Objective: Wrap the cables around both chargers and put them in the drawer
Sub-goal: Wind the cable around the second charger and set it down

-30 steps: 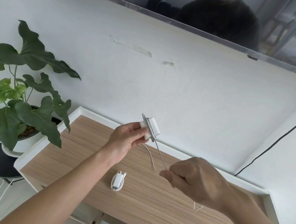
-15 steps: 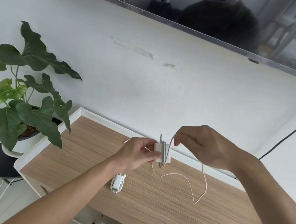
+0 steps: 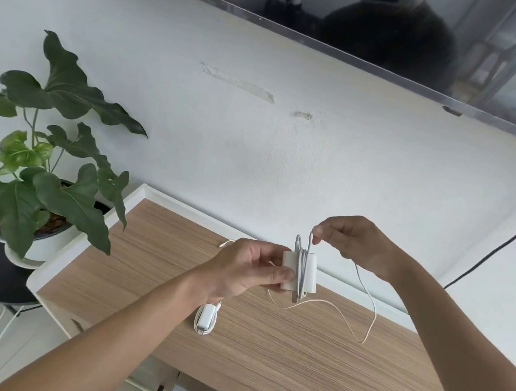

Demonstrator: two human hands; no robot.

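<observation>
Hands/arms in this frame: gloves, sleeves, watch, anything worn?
Nothing worn that shows. The left hand and right hand are bare, no gloves, rings or watch visible. Both forearms are bare up to the frame edge; no sleeve, strap or cable on them.

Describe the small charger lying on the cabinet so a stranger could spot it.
On the long wood-grain cabinet top, look just below the left hand. The small white charger lies flat there, cable already looped around it, unlike the larger white charger block held in the air.

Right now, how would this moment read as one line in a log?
step: winding cable | left hand: holds charger | right hand: pinches cable | second charger: wrapped, on table
</observation>
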